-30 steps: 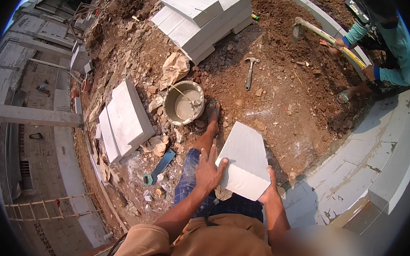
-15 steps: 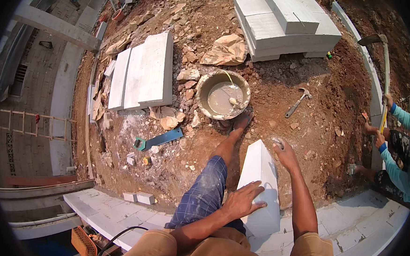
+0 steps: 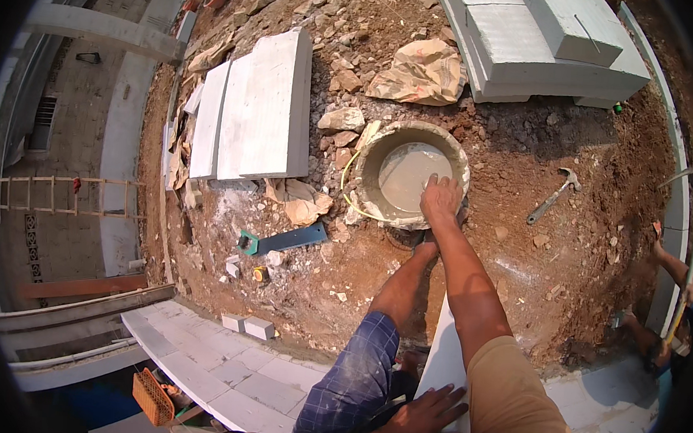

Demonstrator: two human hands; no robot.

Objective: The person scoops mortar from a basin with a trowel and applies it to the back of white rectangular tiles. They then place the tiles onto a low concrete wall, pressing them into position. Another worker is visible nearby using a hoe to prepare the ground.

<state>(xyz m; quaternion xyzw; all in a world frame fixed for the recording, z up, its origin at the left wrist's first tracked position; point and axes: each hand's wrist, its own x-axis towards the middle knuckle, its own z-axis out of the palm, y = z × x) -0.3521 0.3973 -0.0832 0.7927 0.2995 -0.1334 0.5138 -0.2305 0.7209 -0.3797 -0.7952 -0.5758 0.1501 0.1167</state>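
My left hand (image 3: 428,416) lies with fingers spread on a long white lightweight block (image 3: 441,361) close to my body. Much of that block is hidden by my right arm and sleeve. Stretched forward, my right hand (image 3: 441,197) is over the near right part of a round bucket (image 3: 371,156) of wet grey mortar (image 3: 406,175). Its fingers are curled and dip inside the rim; whatever they may hold is hidden. A yellowish bucket handle (image 3: 346,186) hangs down on the left side. My bare foot stands just below the bucket.
Stacked white blocks (image 3: 267,108) lie left of the bucket, more (image 3: 546,74) at far right. A claw hammer (image 3: 554,197) lies on the dirt. A hand saw (image 3: 285,239) and tape measure (image 3: 260,274) lie left of my leg. At the right edge, a co-worker (image 3: 679,284) holds a long-handled tool.
My right hand has moved from beside the block forward to the bucket. The handle has swung from across the bucket to its left side. My left hand stays on the block.
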